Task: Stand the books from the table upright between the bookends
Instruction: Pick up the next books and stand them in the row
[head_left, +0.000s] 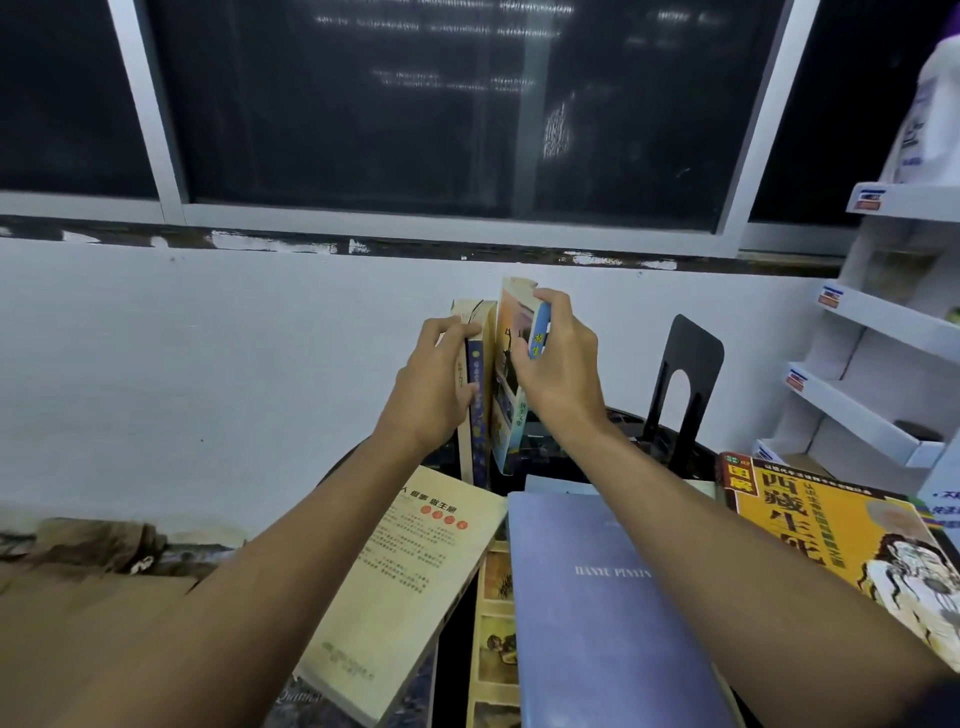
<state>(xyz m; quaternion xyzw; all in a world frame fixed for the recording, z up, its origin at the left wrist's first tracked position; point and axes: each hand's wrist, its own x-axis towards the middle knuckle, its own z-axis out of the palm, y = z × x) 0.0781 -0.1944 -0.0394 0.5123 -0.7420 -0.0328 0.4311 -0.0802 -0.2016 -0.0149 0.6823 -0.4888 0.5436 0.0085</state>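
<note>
- Gripping the upright books (477, 395) at the back of the dark table (628, 426): left hand (431, 395) curled round a cream spine and a dark blue one, thumb on the near side, fingers wrapped over the far edge.
- Clutching the top of an illustrated book (511, 364) with the right hand (561, 364), fingers hooked over its upper edge and over a blue spine (540, 332); impossible to tell whether that spine is a separate volume.
- Tilting slightly, just beside the upright books, lower end down near the table.
- Standing upright to the right of both hands, apart from the held books: a black bookend (693, 374).
- Lying flat nearer the camera: a cream book (410, 582) below the left wrist, a violet-blue book (597, 623) under the right forearm, a yellow book (831, 519) at the right.
- Filling the background: a white wall (208, 364), a dark window (415, 104), and a white shelf rack (883, 322) at the right edge.
</note>
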